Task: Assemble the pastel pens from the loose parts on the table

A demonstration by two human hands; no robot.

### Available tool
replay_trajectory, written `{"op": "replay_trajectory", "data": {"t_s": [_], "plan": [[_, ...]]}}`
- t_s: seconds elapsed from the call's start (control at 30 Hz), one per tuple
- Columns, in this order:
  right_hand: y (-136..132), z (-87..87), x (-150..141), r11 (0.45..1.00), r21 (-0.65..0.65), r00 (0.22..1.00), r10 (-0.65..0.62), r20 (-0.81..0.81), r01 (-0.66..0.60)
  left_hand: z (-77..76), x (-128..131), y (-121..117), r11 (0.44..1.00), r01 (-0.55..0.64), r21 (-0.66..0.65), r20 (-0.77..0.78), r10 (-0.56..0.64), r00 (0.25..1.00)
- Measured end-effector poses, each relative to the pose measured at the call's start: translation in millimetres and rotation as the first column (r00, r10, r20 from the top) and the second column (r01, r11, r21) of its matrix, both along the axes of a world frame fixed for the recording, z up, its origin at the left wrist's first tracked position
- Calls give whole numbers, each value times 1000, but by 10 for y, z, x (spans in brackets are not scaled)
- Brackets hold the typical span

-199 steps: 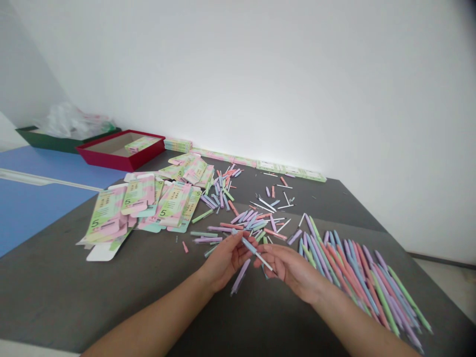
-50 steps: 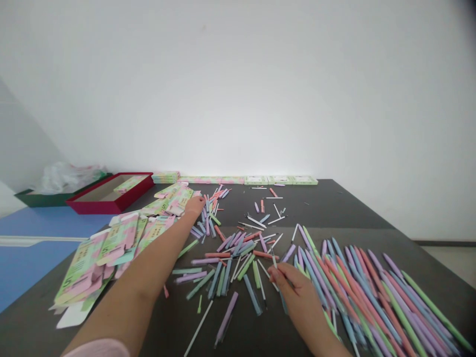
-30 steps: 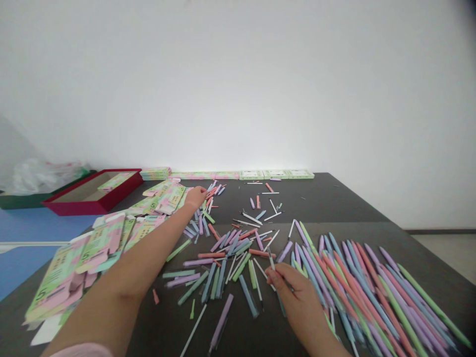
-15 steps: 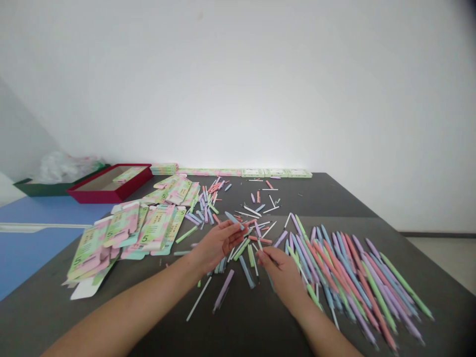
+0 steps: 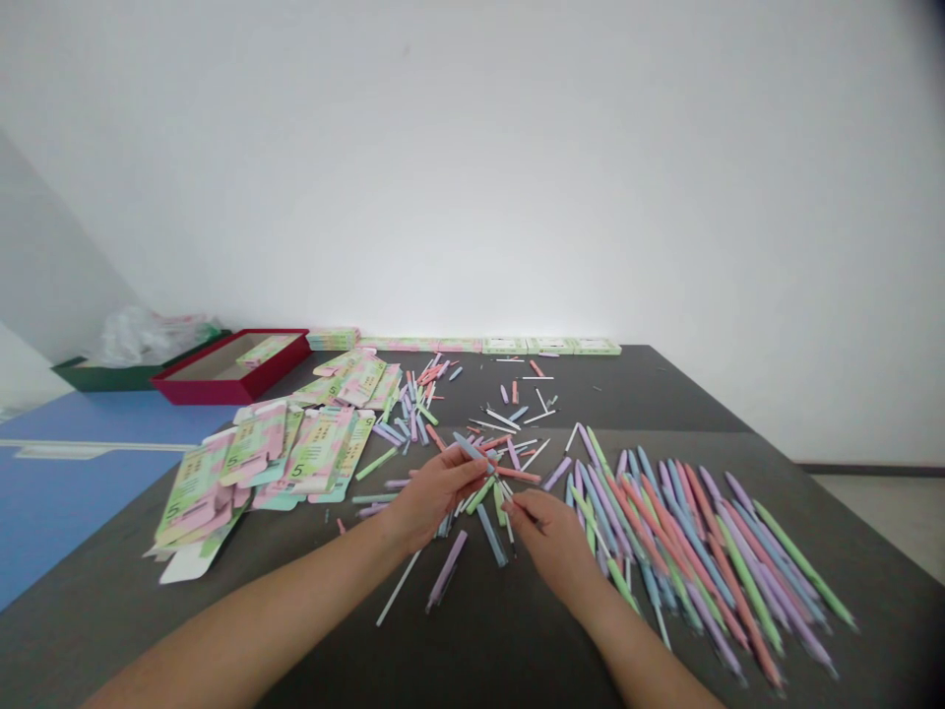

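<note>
Green box (image 5: 95, 377): far left, crumpled plastic bag (image 5: 140, 335) in it; red box (image 5: 203, 391) just beside it.
Printed cartons (image 5: 321, 443): flat, overlapping heap on the left of the dark table (image 5: 517, 650), beyond the left forearm.
Far pen-part pile (image 5: 413, 423): right of the cartons; left hand was over here about a second ago, now away from it.
Left hand (image 5: 435, 497): change: back at the centre with a part picked up. Fingers together, thumb and fingertips clamped on the blue piece; forearm slants up from the lower left, wrist low, palm turned inward.
Blue pen section (image 5: 471, 448): in left fingers above the near part pile, tilted, lower end toward the right hand; gap to the other held part smaller than half a second ago. Touching or just apart, can't tell.
Purple pen barrel (image 5: 447, 569): loose on the table, below the left hand.
Thin white piece (image 5: 506, 488): probably a refill, pokes up from right fingertips toward the blue section; rest hidden.
Right hand (image 5: 550, 537): stayed near centre; thumb and index pinched on the white piece, other fingers curled, forearm from the lower right.
Work: both held parts now face each other; reads as a two-handed step.
Pen row (image 5: 727, 551): slanted side by side, right of the right hand.
</note>
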State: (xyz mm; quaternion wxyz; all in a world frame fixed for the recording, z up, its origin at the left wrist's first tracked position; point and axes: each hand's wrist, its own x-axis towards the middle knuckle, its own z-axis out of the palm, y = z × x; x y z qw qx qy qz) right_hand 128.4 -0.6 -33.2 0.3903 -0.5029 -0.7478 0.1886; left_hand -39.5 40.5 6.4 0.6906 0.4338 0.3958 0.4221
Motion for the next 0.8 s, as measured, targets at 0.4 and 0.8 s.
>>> {"op": "replay_trajectory", "data": {"t_s": [0.4,0.8], "plan": [[19,-80,0,992,126,985,-49,166,28,-151,177,-166,986,162,32,-227,-150,962],[-3,-183,-17,962,253,936,-179,302,103,51,247,-58,858,409,311,-621,-143,771]]}}
